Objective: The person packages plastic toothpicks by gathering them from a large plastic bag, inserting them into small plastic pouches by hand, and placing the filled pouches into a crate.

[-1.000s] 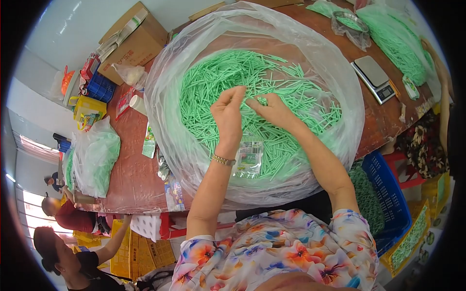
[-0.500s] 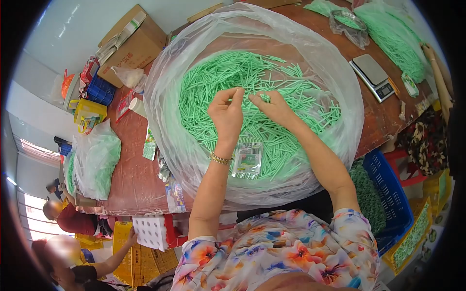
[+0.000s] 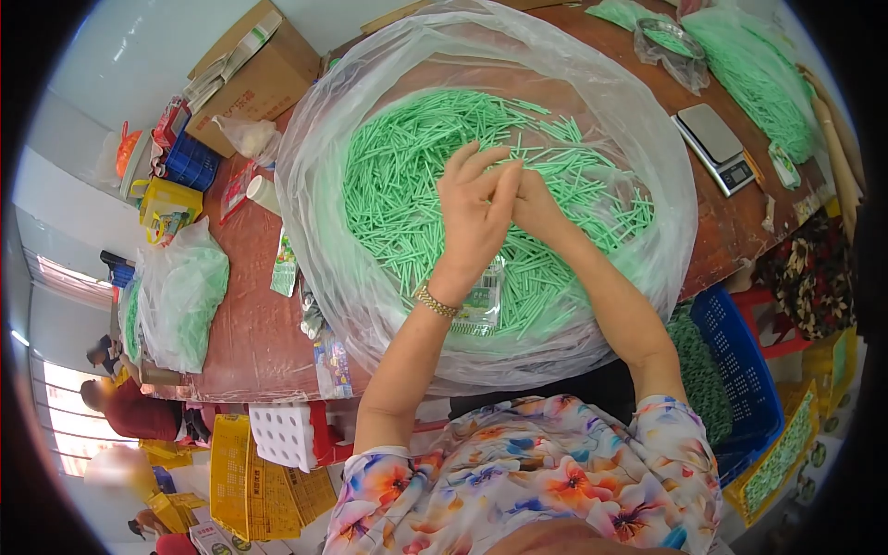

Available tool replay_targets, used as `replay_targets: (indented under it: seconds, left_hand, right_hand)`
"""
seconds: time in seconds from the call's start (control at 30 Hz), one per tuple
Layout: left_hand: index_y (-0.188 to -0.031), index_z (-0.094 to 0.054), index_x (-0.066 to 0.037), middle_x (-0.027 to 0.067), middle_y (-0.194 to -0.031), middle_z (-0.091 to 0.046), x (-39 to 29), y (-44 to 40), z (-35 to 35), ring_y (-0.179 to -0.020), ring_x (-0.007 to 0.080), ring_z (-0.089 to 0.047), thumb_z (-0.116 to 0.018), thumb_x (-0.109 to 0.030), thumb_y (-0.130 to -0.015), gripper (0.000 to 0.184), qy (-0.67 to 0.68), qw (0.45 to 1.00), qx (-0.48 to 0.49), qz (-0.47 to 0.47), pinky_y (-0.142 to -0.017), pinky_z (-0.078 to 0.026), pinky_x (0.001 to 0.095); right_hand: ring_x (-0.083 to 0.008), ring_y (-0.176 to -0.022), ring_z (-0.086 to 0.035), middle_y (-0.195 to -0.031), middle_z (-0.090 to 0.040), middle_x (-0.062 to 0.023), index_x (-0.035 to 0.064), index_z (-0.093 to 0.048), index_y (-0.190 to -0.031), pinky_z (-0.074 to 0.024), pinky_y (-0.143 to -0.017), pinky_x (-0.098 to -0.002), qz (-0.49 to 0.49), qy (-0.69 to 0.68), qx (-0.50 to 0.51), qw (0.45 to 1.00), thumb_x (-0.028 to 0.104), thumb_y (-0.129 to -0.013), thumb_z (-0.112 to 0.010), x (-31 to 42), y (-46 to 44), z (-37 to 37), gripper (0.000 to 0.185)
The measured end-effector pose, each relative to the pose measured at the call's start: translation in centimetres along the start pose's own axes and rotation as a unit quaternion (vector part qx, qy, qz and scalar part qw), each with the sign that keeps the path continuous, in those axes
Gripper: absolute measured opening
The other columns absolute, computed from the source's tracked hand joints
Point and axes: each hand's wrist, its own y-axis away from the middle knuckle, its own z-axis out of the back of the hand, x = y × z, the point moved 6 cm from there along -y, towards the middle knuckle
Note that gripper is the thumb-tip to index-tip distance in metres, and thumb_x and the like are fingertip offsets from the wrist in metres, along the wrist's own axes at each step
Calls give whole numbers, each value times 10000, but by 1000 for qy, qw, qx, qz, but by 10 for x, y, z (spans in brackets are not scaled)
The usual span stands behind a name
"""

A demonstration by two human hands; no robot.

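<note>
Both of my hands meet above a heap of thin green sticks (image 3: 398, 194) inside a large clear plastic bag (image 3: 314, 120) with its mouth spread wide. My left hand (image 3: 476, 208), with a beaded bracelet at the wrist, has its fingers stretched and apart. Its thumb crosses in front of my right hand (image 3: 536, 205), which is closed. The right fingertips and the small bunch of green sticks they held a moment ago are hidden behind the left hand. Under my left wrist lies a clear printed packet (image 3: 483, 301) on the sticks.
A digital scale (image 3: 712, 148) stands at the right of the table, near another bag of green sticks (image 3: 749, 83). On the left are a filled plastic bag (image 3: 190, 301) and a cardboard box (image 3: 254, 79). A blue crate (image 3: 740, 370) stands below right. Another person's arm (image 3: 832, 139) shows far right.
My left hand has moved right and turned, its pinched fingers now spread and overlapping my right hand. The bunch in the right hand has gone out of sight. A nearby person lower left has moved away.
</note>
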Motion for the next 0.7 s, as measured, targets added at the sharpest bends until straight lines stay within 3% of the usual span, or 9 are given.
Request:
replay_targets:
  seconds: [0.1, 0.13, 0.2, 0.27, 0.3, 0.37, 0.47, 0.6, 0.7]
  left_hand:
    - [-1147, -697, -58, 119, -1156, -658, 10, 6, -10, -1143, 281, -563, -619, -158, -931, 250, -2, 998, 56, 30, -990, -418, 398]
    - [-1201, -661, -43, 113, -1180, -648, 17, 8, -3, -1133, 236, -565, -618, -163, -940, 290, 131, 982, 2, 137, -976, -429, 364]
    - [-1320, -559, 6, 100, -1218, -617, 35, 23, 6, -1086, 119, -554, -610, -164, -963, 398, 295, 914, -72, 271, -908, -460, 272]
    - [-1302, -565, 26, 98, -1191, -623, 46, 39, 23, -1044, 115, -569, -617, -160, -961, 392, 254, 917, -75, 299, -874, -475, 264]
    - [-1255, -605, 10, 87, -1157, -647, 48, 48, 33, -988, 124, -603, -633, -143, -946, 346, 228, 927, -69, 289, -824, -490, 259]
    - [-1161, -662, -9, 70, -1093, -677, 58, 70, 52, -917, 120, -623, -638, -119, -932, 255, 161, 951, -44, 259, -782, -494, 252]
    - [-1072, -701, -20, 78, -1003, -700, 54, 101, 73, -837, 141, -635, -667, -76, -880, 203, 87, 956, -3, 281, -730, -493, 270]
    - [-991, -698, -15, 118, -926, -682, 25, 127, 72, -854, 277, -626, -755, -81, -773, 235, -12, 970, 89, 228, -754, -494, 356]
    - [-1029, -678, -48, 107, -981, -631, 12, 136, 62, -939, 312, -560, -795, -149, -728, 339, -81, 981, 140, 111, -818, -439, 422]
  right_hand:
    - [-166, -662, -617, -689, -637, -130, -11, -681, -902, -467, -599, -340, 54, 19, -26, 998, 229, -854, -680, 11, 1, 2, 245]
    - [-166, -662, -617, -689, -637, -130, -11, -681, -902, -467, -599, -340, 54, 20, -27, 998, 229, -854, -680, 21, 0, 6, 245]
    - [-122, -644, -548, -629, -561, -99, -28, -673, -896, -450, -595, -335, -109, 53, 20, 992, 323, -898, -668, 21, 1, 7, 352]
    - [-82, -579, -423, -584, -485, -11, -62, -640, -868, -417, -573, -315, -94, 2, 6, 996, 408, -938, -630, 23, 6, 4, 475]
    - [-58, -545, -408, -586, -503, 33, -85, -619, -850, -417, -569, -293, -82, -16, -9, 996, 406, -951, -619, 29, 11, 2, 502]
    - [-110, -532, -466, -576, -549, -20, -65, -620, -863, -408, -554, -342, -2, 22, -2, 1000, 415, -950, -609, 40, 22, 0, 488]
    - [-323, -620, -605, -651, -623, -132, -8, -645, -909, -467, -594, -395, -83, 251, 151, 952, 459, -863, -671, 50, 44, -14, 470]
    - [-334, -692, -661, -694, -659, -144, 51, -639, -938, -482, -614, -449, -69, 429, 184, 882, 501, -758, -744, 34, 65, -30, 497]
    - [-335, -690, -660, -697, -659, -141, 45, -632, -914, -482, -616, -451, -69, 413, 157, 895, 468, -743, -766, 37, 63, -27, 476]
